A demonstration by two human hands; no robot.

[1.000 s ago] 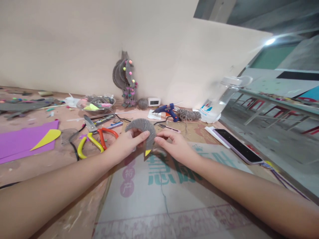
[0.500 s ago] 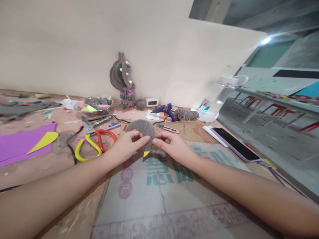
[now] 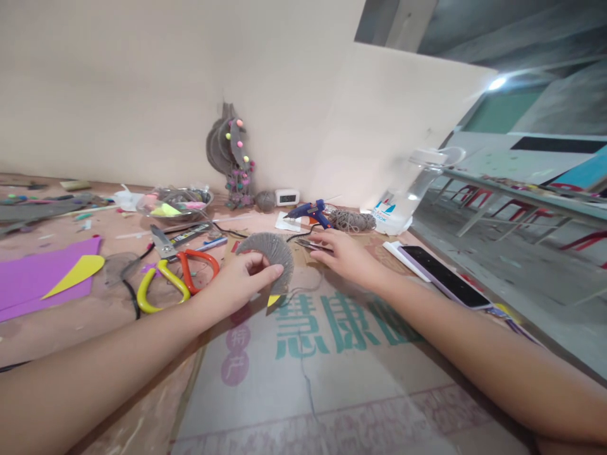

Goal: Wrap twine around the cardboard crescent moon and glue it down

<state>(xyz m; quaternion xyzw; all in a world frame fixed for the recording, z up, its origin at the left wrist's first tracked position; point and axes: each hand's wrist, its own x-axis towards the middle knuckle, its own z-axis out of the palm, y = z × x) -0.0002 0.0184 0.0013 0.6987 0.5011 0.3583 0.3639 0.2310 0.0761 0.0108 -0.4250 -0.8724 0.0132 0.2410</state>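
A crescent-shaped piece wrapped in grey yarn [image 3: 269, 245], with a yellow tip at its lower end, is pinched between the thumb and fingers of my left hand [image 3: 251, 275]. Loose grey yarn trails from its right side over the printed cardboard [image 3: 265, 392]. My right hand [image 3: 339, 253] is closed round small thread snips [image 3: 304, 242], whose blades point left; the palm side and handle are mostly covered by the fingers.
Orange-and-yellow-handled scissors [image 3: 177, 278] lie left, near purple sheets [image 3: 52, 268] with a yellow piece. Behind are a blue glue gun [image 3: 313, 210], a yarn bundle [image 3: 353, 221], a white clock [image 3: 287, 197] and a bowl [image 3: 173, 212]. A phone [image 3: 443, 276] and bottle [image 3: 403, 196] stand at right.
My right hand has let go of the crescent's right side and moved right and up to the snips, closing on them. My left hand still holds the crescent.
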